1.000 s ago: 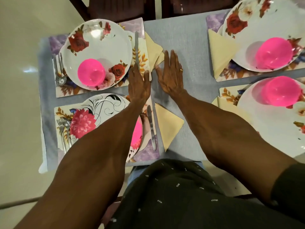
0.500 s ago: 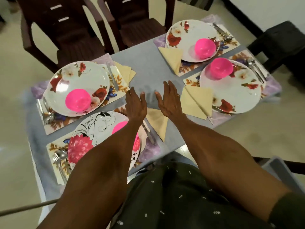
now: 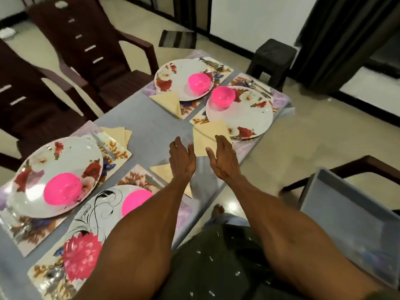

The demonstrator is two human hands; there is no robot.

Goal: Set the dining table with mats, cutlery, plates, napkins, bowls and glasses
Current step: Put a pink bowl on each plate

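Our left hand [image 3: 183, 161] and right hand [image 3: 225, 162] hover, fingers straight, holding nothing; reaching on could rumple the napkin [image 3: 208, 135] under our fingertips.

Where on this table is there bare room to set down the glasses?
Bare grey cloth runs down the middle, between the left pair of plates and the right pair. The hands hover at its near end. Both ends are crowded with mats, plates, bowls and napkins.
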